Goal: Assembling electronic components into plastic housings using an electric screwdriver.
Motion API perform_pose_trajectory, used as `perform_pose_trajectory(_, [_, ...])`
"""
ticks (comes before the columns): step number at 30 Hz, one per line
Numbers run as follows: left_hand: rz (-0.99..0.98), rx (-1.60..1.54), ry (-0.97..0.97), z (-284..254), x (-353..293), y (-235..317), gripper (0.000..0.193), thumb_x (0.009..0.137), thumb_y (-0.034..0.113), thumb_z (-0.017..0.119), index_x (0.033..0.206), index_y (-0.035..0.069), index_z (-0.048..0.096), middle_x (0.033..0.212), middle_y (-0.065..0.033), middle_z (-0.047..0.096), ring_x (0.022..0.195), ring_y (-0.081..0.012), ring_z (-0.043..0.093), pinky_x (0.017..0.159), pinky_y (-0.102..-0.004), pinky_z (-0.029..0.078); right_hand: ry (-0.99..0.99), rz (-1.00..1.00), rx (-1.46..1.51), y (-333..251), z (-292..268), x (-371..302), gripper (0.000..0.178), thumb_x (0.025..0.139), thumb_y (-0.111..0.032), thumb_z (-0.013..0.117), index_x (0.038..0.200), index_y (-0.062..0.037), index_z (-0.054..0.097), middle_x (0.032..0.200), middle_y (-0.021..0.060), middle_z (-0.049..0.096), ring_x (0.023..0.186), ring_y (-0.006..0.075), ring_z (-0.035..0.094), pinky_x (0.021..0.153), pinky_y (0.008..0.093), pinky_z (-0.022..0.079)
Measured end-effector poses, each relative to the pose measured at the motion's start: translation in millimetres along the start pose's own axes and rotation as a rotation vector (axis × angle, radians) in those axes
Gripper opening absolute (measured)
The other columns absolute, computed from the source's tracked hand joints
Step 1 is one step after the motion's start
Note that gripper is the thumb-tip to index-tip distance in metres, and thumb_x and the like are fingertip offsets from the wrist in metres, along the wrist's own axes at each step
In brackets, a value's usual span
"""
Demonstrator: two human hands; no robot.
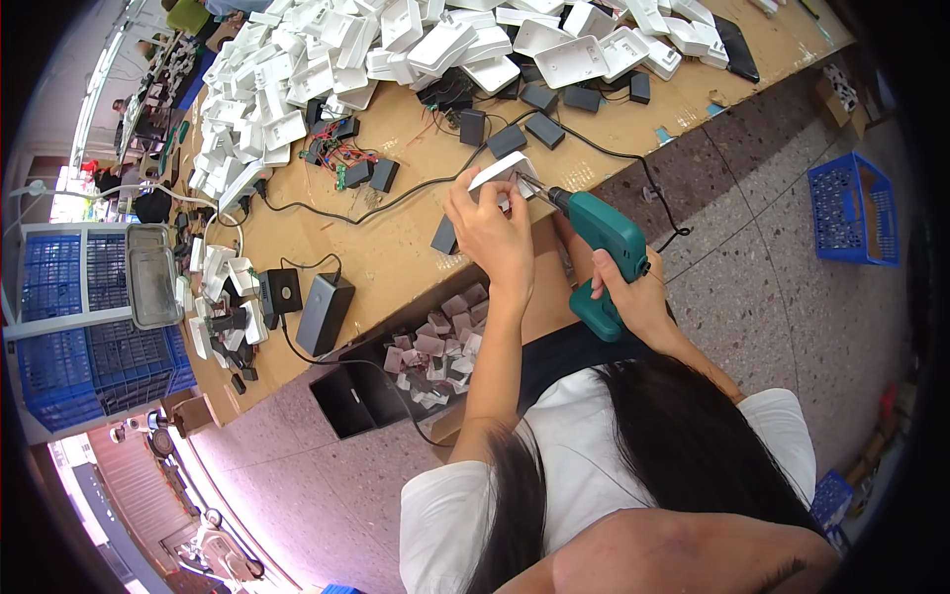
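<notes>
In my right hand (633,289) is a green cordless drill (606,230), gripped by its handle and pointing up and left. My left hand (492,224) holds a white plastic housing (503,170) by its near side, above the table's front edge. The drill's tip reaches the inside of this housing; my left fingers partly hide the spot. Just left of my left wrist a black block-shaped part (443,236) lies on the table edge. More black blocks (544,130) rest beyond the housing, beside a black cable (421,185).
White plastic housings (435,45) are heaped across the cardboard-covered table (307,233). Green circuit boards with red wires (341,153) lie before the heap. A black power adapter (325,313) stands at left. Below sits a black bin (346,398) near pale pieces; a blue crate (853,210) is at right.
</notes>
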State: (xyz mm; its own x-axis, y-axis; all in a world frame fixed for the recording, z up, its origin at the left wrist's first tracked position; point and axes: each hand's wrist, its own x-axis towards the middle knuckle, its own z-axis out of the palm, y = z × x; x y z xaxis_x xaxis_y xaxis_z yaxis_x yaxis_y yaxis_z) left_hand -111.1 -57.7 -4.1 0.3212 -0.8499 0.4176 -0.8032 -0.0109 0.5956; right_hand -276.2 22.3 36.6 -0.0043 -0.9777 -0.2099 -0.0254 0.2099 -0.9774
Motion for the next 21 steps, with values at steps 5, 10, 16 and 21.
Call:
perform_pose_trajectory(5, [0.010, 0.025, 0.014, -3.0, -0.1, -2.5, 0.006, 0.080, 0.010, 0.076, 0.083, 0.008, 0.072, 0.122, -0.0094, 0.061, 0.116, -0.0336, 0.057, 0.085, -0.0429, 0.053, 0.004, 0.001, 0.016, 2.8, 8.4, -2.8, 0.024, 0.102, -0.022, 0.064, 0.100, 0.0025, 0.063, 0.070, 0.0052, 0.062, 0.061, 0.0122, 0.061, 0.058, 0.0277, 0.051])
perform_pose_trajectory(10, [0.016, 0.041, 0.022, -4.1, -1.1, -6.8, 0.006, 0.080, 0.010, 0.076, 0.083, 0.008, 0.071, 0.122, -0.0091, 0.061, 0.116, -0.0331, 0.057, 0.080, -0.0420, 0.055, 0.015, -0.019, 0.049, 11.7, 14.2, -5.2, 0.024, 0.102, -0.021, 0.063, 0.100, 0.0027, 0.063, 0.071, 0.0054, 0.063, 0.061, 0.0122, 0.061, 0.059, 0.0276, 0.052])
perform_pose_trajectory(16, [0.023, 0.046, 0.032, -8.2, -2.6, -6.9, 0.006, 0.081, 0.010, 0.076, 0.082, 0.008, 0.070, 0.122, -0.0082, 0.061, 0.115, -0.0326, 0.057, 0.075, -0.0412, 0.056, 0.020, -0.035, 0.068, 14.5, 18.1, -9.9, 0.024, 0.103, -0.021, 0.063, 0.103, 0.0031, 0.063, 0.071, 0.0061, 0.063, 0.062, 0.0126, 0.062, 0.059, 0.0275, 0.052])
perform_pose_trajectory(21, [0.020, 0.053, 0.028, -13.6, -4.2, -7.3, 0.006, 0.080, 0.010, 0.076, 0.082, 0.009, 0.070, 0.122, -0.0080, 0.061, 0.115, -0.0322, 0.057, 0.073, -0.0404, 0.056, 0.014, -0.057, 0.085, 16.8, 20.3, -14.3, 0.027, 0.103, -0.023, 0.062, 0.108, 0.0039, 0.064, 0.072, 0.0068, 0.063, 0.062, 0.0131, 0.061, 0.060, 0.0281, 0.052])
